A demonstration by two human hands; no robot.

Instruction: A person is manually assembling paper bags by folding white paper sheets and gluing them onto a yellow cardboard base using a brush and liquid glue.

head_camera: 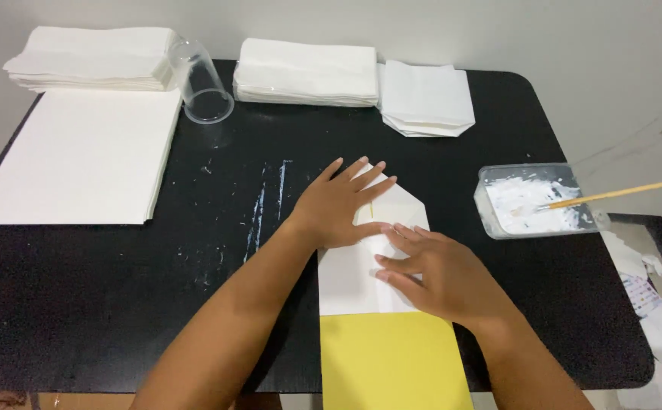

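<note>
White folded paper (361, 273), with its far end creased to a point, lies flat near the middle of the black table (118, 304), its near edge meeting a yellow sheet (391, 361) that runs off the near side. The left hand (342, 209) presses palm-down on the far, pointed part, fingers spread wide and flat, gripping nothing. The right hand (441, 273) lies just beside it on the paper's right near portion, fingers stretched out together and flat on the sheet, also clasping nothing; the 2 hands nearly touch at the fingertips.

Far left sits a broad stack of white sheets (80, 156), with a thicker pile (92, 59) beyond it and a clear plastic cup (202, 83) tipped on its side next to that. Another stack (308, 72) and some folded pieces (426, 99) lie at the far edge. To the right stands a clear tub of white paste (536, 201) with a wooden stick (627, 191) resting in it. Pale smears (266, 205) streak the table left of the hands.
</note>
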